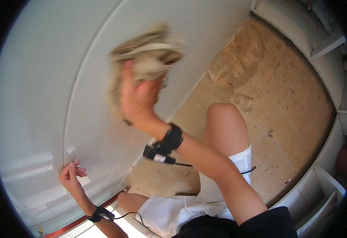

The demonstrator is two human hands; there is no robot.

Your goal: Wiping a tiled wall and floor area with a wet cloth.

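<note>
In the upper middle, my right hand grips a folded beige cloth against or just over a glossy white panel. Hand and cloth are motion-blurred, and darker brown patches show on the fabric. My left hand, lower left, has loosely curled fingers and nothing visible in it. It rests at or very near the panel's curved seam; whether it touches is unclear. A small round white bump sits just above that hand.
Crumpled clear plastic sheeting lies on the stained tan tile floor. White open shelving curves along the right. A reddish strip edges the lower left. Black cables run from both wrist devices; my bent knees are close to the panel.
</note>
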